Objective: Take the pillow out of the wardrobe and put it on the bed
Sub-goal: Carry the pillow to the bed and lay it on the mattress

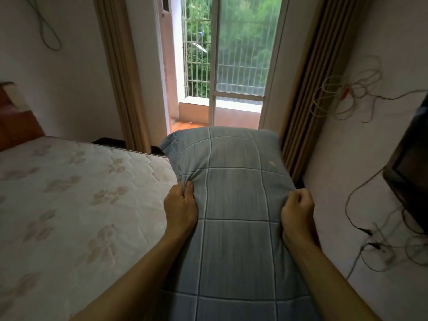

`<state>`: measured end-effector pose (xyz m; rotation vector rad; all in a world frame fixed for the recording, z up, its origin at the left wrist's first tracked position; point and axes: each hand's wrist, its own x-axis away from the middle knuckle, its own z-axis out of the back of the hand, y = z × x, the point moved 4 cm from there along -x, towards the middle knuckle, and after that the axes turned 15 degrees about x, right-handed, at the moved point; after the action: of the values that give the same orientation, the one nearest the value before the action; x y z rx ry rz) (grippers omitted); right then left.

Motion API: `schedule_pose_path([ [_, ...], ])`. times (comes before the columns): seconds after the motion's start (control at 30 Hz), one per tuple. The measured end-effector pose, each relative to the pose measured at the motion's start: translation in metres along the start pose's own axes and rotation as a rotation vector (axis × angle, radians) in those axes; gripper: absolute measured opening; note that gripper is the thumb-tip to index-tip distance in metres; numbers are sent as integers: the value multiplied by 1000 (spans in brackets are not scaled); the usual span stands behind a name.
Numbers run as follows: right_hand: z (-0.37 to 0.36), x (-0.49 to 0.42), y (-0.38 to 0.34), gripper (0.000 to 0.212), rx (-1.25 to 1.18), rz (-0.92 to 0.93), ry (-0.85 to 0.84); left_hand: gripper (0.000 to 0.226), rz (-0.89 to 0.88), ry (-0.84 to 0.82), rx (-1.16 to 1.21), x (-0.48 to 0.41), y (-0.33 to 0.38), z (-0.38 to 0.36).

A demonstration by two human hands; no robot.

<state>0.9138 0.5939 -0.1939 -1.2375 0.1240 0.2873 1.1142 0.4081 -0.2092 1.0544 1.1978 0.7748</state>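
The near end of the blue-grey quilted pillow with pale grid stitching [234,205] runs off the frame's bottom edge; the bare floral-patterned mattress [69,193] is cut off at left. The pillow fills the lower centre — 2 hands hold it, left hand [180,207] and right hand [297,210], fingers clenched into bunched fabric.

I see the pillow [234,205] at centre frame, my left hand [181,205] and right hand [297,210] on its sides; bed [69,193] at left, window [229,59] top centre.
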Motion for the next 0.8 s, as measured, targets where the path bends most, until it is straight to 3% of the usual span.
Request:
schedule_pose_path([
  [0.37,-152,-139,16,36,-28,12,-176,33,74,69,-159,-131,-60,-66],
  [0.6,-246,-141,16,20,-11,-32,-351,30,145,65,-238,-199,-101,-36],
  [0.8,-315,-85,14,25,-13,-54,-448,30,206,41,-365,-246,-157,34],
])
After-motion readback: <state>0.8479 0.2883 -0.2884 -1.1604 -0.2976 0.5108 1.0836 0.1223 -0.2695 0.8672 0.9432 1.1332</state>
